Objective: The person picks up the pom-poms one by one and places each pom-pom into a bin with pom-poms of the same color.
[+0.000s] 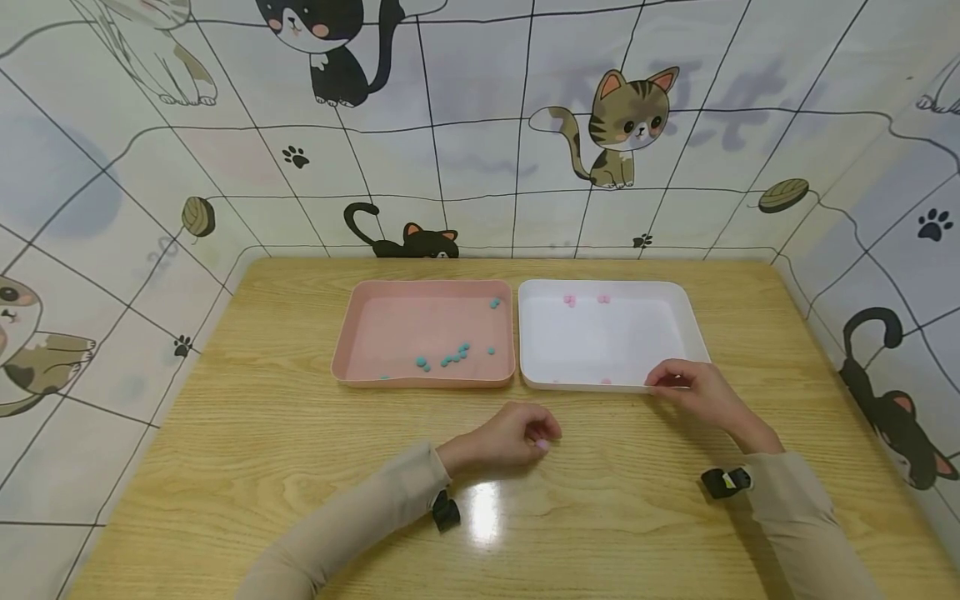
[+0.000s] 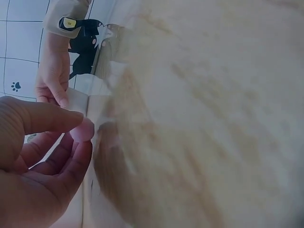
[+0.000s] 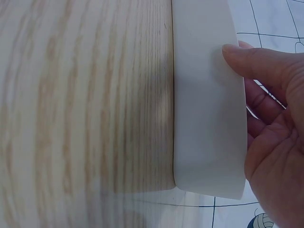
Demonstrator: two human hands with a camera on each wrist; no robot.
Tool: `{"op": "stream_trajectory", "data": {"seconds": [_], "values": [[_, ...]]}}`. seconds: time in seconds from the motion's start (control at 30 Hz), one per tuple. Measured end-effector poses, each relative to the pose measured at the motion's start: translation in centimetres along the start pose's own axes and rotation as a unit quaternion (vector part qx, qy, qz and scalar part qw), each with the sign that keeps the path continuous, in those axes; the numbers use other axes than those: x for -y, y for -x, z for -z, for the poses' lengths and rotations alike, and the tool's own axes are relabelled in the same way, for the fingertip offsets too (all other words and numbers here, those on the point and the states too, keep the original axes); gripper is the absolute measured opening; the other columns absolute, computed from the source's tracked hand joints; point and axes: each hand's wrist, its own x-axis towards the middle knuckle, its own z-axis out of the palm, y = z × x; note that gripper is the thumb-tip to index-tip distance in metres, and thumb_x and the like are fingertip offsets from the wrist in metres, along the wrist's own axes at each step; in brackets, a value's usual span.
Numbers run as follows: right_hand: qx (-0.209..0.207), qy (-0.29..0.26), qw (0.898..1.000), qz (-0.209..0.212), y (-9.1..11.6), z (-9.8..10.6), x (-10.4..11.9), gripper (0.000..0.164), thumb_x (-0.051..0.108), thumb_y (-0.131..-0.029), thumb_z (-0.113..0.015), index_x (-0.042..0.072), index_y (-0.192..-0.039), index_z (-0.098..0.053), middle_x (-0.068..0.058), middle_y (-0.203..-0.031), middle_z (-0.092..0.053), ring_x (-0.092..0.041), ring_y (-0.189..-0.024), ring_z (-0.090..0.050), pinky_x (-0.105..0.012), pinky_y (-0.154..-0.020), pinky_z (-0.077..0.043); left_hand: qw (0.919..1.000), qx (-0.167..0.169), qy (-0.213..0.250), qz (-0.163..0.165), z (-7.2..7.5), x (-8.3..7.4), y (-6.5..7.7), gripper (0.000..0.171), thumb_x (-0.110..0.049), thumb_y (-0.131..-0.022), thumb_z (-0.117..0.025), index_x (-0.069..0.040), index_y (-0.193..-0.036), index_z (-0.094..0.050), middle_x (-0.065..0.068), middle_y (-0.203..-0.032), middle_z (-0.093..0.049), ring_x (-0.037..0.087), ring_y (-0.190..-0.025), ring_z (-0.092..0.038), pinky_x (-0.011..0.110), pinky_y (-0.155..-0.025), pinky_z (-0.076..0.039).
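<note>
My left hand is over the table in front of the trays. Its thumb and fingertips pinch a small, round pink piece, whose exact kind I cannot tell. At the near right of the white tray, my right hand grips the rim. In the right wrist view, the thumb presses the tray's outer wall while the other fingers go over the edge, partly hidden. Inside the white tray lie several small pink pieces, some by the far wall and some by the near wall.
A pink tray stands left of the white one, close beside it, holding several small teal pieces. Both are on a wooden table. Cat-patterned sheeting rises behind the table and at its sides.
</note>
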Motion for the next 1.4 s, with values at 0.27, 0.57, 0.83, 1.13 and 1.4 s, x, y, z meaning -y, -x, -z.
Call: {"op": "stream_trajectory", "data": {"seconds": [0.27,0.57,0.83,1.13,1.4], "values": [[0.001,-0.002,1.000,-0.003,0.0,0.0,0.0,0.018,-0.008,-0.079,-0.069,0.010,-0.081,-0.067,0.001,-0.080,-0.064,-0.004,-0.072,-0.056,-0.012,-0.068,-0.049,0.9997,-0.001,0.020,-0.017,0.8,-0.9,-0.8,0.019,0.012,-0.082,-0.057,0.004,-0.098,-0.063,0.013,-0.096,-0.064,0.011,-0.086,-0.059,0.017,-0.080,-0.050],[0.003,0.007,1.000,-0.006,-0.1,0.0,0.1,0.019,-0.008,-0.078,-0.070,0.011,-0.081,-0.066,0.002,-0.080,-0.064,-0.003,-0.072,-0.056,-0.013,-0.067,-0.049,0.9979,0.000,0.017,-0.062,1.7,-2.2,-2.8,0.015,0.012,-0.082,-0.061,0.011,-0.097,-0.061,0.023,-0.097,-0.063,0.019,-0.085,-0.062,0.016,-0.078,-0.051],[0.004,0.001,1.000,-0.004,-0.2,0.0,-0.2,0.019,-0.007,-0.078,-0.070,0.010,-0.081,-0.066,0.002,-0.079,-0.064,-0.003,-0.072,-0.056,-0.013,-0.066,-0.049,0.9976,-0.023,0.042,-0.050,2.8,-2.7,-5.0,0.016,0.008,-0.084,-0.063,0.008,-0.100,-0.061,0.020,-0.099,-0.063,0.015,-0.088,-0.061,0.017,-0.081,-0.050],[0.003,-0.001,1.000,-0.006,-0.1,0.0,-0.3,0.018,-0.007,-0.078,-0.070,0.010,-0.082,-0.066,0.002,-0.080,-0.064,-0.003,-0.072,-0.056,-0.012,-0.066,-0.049,0.9923,-0.076,0.094,-0.030,4.3,-3.0,-8.1,0.017,0.006,-0.085,-0.063,0.007,-0.103,-0.062,0.024,-0.102,-0.061,0.014,-0.088,-0.060,0.019,-0.081,-0.051],[0.011,-0.008,1.000,-0.018,-0.2,0.0,-0.2,0.015,-0.003,-0.080,-0.070,0.011,-0.083,-0.067,0.001,-0.082,-0.064,-0.004,-0.073,-0.056,-0.012,-0.069,-0.049,0.9898,-0.107,0.093,-0.018,5.0,-3.4,-10.4,0.017,0.006,-0.084,-0.064,0.005,-0.101,-0.063,0.021,-0.101,-0.063,0.010,-0.087,-0.060,0.017,-0.080,-0.051]]}}
